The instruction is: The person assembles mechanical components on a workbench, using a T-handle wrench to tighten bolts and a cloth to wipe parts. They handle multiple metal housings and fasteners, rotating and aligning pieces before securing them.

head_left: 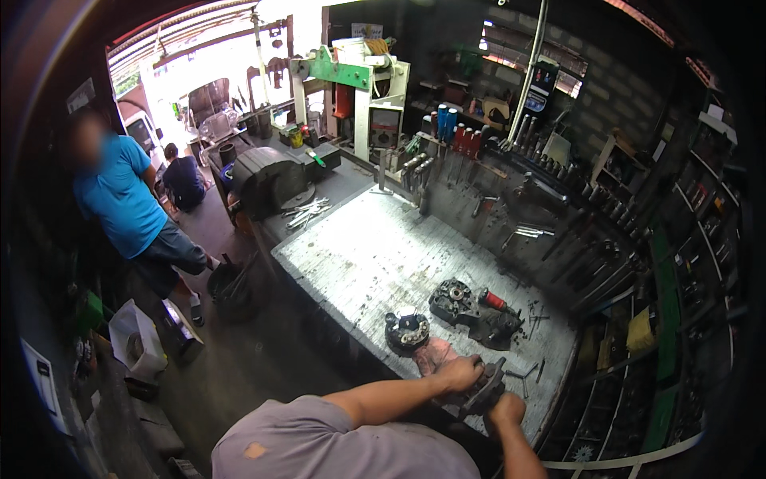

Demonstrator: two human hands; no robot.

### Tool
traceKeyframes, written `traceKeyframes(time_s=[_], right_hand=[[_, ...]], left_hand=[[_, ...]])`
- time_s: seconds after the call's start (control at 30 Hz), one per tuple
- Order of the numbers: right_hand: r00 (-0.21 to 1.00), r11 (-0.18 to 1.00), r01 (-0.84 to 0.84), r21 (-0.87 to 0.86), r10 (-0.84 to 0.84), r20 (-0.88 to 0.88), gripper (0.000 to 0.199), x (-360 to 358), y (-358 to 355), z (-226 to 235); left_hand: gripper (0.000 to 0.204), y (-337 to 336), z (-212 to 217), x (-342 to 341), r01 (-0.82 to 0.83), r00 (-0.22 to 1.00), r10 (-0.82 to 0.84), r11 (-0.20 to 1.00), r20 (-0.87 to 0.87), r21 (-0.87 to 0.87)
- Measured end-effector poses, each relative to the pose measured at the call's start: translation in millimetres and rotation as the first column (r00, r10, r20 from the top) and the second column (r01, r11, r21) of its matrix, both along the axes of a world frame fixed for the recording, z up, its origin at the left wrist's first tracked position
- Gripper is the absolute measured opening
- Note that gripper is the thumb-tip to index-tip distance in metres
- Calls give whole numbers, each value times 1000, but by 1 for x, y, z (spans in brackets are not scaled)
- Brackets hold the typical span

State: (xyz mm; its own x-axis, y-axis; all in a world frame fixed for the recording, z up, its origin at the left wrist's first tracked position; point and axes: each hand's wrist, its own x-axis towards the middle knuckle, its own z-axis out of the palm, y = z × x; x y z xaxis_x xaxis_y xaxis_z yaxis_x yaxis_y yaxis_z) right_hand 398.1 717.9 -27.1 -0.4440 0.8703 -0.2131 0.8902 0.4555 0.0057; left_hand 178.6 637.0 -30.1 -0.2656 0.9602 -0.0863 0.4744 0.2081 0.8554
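My left hand (463,374) is closed on the left side of a dark metal machine part (485,389) at the near edge of the bench. On its other side my right hand (507,409) is wrapped round the same part, its fingers partly hidden. A reddish cloth (433,356) lies just beyond my left hand. Next to the cloth sits a round black machine part (407,332). Farther in stands a dark metal housing (452,300) with round openings, joined or close to a part with a red cylinder (494,301). A three-armed wrench (523,378) lies right of my hands.
The worktable (359,239) stretches away to a large bench vise (267,177) and loose wrenches (306,211). Tools hang along the wall rack (550,180) on the right. A person in a blue shirt (128,195) stands at left; another person (183,182) crouches behind.
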Motion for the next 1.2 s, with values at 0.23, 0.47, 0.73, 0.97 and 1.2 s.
traceKeyframes(time_s=[0.23,0.47,0.73,0.97,1.2], right_hand=[[992,814,-124,-567,88,-90,49,3,25,10],[965,942,-229,-245,186,-184,43,7,20,-2],[999,994,-50,-94,48,-18,47,3,7,1],[995,476,-71,-877,-33,-99,33,-8,37,31],[994,997,-81,19,82,-66,43,1,14,1]], left_hand=[[44,-17,-10,-1,118,991,-101,969,-87,219],[44,-9,-6,-8,102,995,-100,983,-20,152],[48,6,12,-2,23,999,-21,997,29,-73],[43,-20,-1,-12,172,984,-180,934,-3,312],[51,24,-2,-10,128,985,-145,978,-95,-168]])
